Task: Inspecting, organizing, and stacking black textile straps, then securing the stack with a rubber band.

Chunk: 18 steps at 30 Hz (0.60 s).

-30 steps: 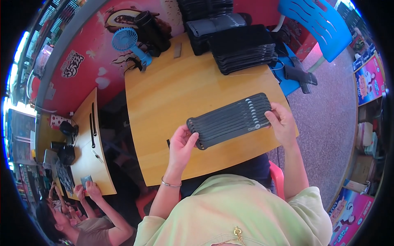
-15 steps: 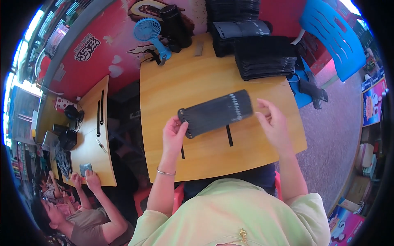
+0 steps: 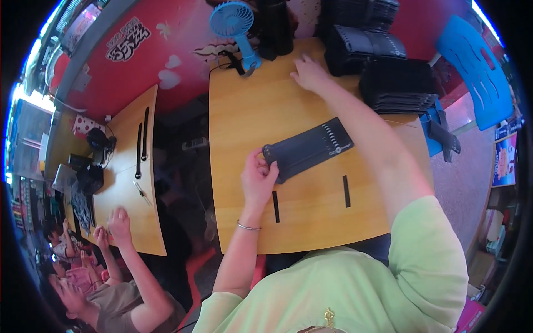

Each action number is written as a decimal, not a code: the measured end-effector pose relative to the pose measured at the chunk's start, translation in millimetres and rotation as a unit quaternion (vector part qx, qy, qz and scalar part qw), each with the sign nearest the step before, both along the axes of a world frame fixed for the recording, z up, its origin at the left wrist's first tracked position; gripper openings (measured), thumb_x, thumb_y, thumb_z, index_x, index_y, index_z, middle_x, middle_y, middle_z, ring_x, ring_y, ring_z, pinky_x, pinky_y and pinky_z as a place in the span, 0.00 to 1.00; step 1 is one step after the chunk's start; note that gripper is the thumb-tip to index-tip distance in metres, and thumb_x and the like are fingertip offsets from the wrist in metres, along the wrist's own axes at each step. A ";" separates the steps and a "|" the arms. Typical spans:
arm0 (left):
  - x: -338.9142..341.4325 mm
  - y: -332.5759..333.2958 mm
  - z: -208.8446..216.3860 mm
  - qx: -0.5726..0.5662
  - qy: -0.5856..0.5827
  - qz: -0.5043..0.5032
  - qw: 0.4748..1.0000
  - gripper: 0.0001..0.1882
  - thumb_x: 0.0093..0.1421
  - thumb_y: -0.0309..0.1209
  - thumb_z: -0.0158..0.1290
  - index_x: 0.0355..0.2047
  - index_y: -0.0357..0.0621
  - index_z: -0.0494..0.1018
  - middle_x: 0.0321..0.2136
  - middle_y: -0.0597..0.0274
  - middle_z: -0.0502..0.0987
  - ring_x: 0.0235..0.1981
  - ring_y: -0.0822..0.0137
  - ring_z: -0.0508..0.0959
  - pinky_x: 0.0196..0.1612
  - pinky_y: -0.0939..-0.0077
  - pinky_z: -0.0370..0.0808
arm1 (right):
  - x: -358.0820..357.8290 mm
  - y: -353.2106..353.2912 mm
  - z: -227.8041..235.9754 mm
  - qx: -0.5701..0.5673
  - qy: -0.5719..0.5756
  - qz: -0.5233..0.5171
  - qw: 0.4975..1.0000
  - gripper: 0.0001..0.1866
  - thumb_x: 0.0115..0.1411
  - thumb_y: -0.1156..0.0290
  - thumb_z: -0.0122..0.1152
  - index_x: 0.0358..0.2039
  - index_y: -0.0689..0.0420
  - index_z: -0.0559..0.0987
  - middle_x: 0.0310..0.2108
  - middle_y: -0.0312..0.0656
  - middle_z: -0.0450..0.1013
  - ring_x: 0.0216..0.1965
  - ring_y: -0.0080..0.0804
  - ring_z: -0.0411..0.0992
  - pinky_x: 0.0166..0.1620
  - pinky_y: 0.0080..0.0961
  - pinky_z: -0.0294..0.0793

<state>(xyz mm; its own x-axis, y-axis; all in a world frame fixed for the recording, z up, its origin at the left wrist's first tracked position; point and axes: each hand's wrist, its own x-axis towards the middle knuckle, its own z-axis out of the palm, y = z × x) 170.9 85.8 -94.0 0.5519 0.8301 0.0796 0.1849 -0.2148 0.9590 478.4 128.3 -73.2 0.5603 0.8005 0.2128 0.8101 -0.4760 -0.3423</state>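
Note:
My left hand [image 3: 259,178] is closed on the near-left end of a flat black rectangular piece [image 3: 311,149]. This piece looks like thin material, with small holes at the held end and a row of whitish crescent marks near its other end. It lies tilted over the wooden table [image 3: 244,116]; whether it touches the top I cannot tell. Stretched out to the far side, my right hand [image 3: 310,73] has its fingers apart at the tabletop, beside the black stacks. What lies under those fingers is hidden.
Tall stacks of black pieces [image 3: 397,83] stand at the far right. A blue fan [image 3: 236,28] and a dark cylinder [image 3: 275,30] are at the back. Two black strips [image 3: 347,191] lie near the front. A blue chair [image 3: 477,72] stands right; another person [image 3: 133,283] sits left.
My right hand has left the black piece's side and reached far forward to the back of the table. My left hand keeps hold of the piece. The whole view has shifted.

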 end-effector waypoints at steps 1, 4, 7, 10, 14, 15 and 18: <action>1.0 -2.9 7.3 0.018 0.005 0.005 1.000 0.22 0.52 0.22 0.57 0.47 0.36 0.66 0.19 0.69 0.69 0.16 0.82 0.67 0.20 0.88 0.65 | 2.1 8.7 -3.6 -0.020 -0.024 -0.025 0.999 0.20 0.58 0.59 0.54 0.46 0.60 0.73 0.55 0.53 0.63 0.55 0.51 0.62 0.58 0.36 0.61; 4.3 -8.3 18.5 0.025 -0.027 0.023 0.999 0.19 0.52 0.21 0.57 0.46 0.38 0.69 0.19 0.68 0.68 0.15 0.83 0.67 0.20 0.88 0.64 | 11.2 17.5 -19.5 0.043 -0.063 -0.037 0.996 0.17 0.57 0.63 0.56 0.43 0.59 0.74 0.50 0.50 0.67 0.52 0.51 0.65 0.56 0.37 0.64; -3.8 -1.7 10.7 0.015 0.003 -0.012 1.000 0.17 0.51 0.20 0.56 0.44 0.40 0.72 0.19 0.66 0.68 0.14 0.82 0.66 0.20 0.86 0.64 | -4.1 3.2 -11.2 0.057 -0.040 0.022 0.997 0.10 0.53 0.70 0.57 0.37 0.57 0.75 0.43 0.48 0.70 0.47 0.49 0.68 0.50 0.38 0.67; -3.4 0.4 -2.1 0.099 0.006 -0.016 0.995 0.16 0.50 0.20 0.56 0.42 0.43 0.74 0.21 0.64 0.69 0.13 0.79 0.65 0.20 0.84 0.65 | -13.7 -30.5 -4.2 0.072 -0.040 0.063 0.995 0.08 0.49 0.75 0.58 0.32 0.57 0.75 0.37 0.47 0.70 0.42 0.48 0.69 0.45 0.37 0.69; -0.4 -6.7 14.6 0.036 0.003 0.013 0.999 0.17 0.50 0.21 0.56 0.42 0.43 0.73 0.24 0.62 0.72 0.13 0.77 0.66 0.20 0.82 0.65 | -47.7 -88.2 14.7 0.083 0.061 0.116 0.988 0.09 0.49 0.76 0.56 0.34 0.58 0.75 0.37 0.46 0.71 0.40 0.44 0.70 0.42 0.33 0.71; -2.0 -6.3 15.3 0.048 0.009 0.015 0.999 0.17 0.50 0.21 0.56 0.43 0.43 0.73 0.26 0.61 0.73 0.13 0.76 0.66 0.20 0.82 0.66 | -65.2 -102.1 24.6 0.083 0.069 0.139 0.984 0.10 0.50 0.76 0.57 0.35 0.59 0.74 0.37 0.45 0.70 0.39 0.41 0.71 0.40 0.31 0.73; -5.2 -5.5 17.3 0.063 0.018 0.017 0.998 0.17 0.51 0.22 0.56 0.43 0.43 0.73 0.29 0.61 0.74 0.13 0.76 0.67 0.20 0.81 0.66 | -116.2 -135.3 43.2 0.086 0.115 0.161 0.977 0.12 0.50 0.77 0.58 0.37 0.59 0.74 0.38 0.44 0.70 0.39 0.39 0.72 0.41 0.29 0.74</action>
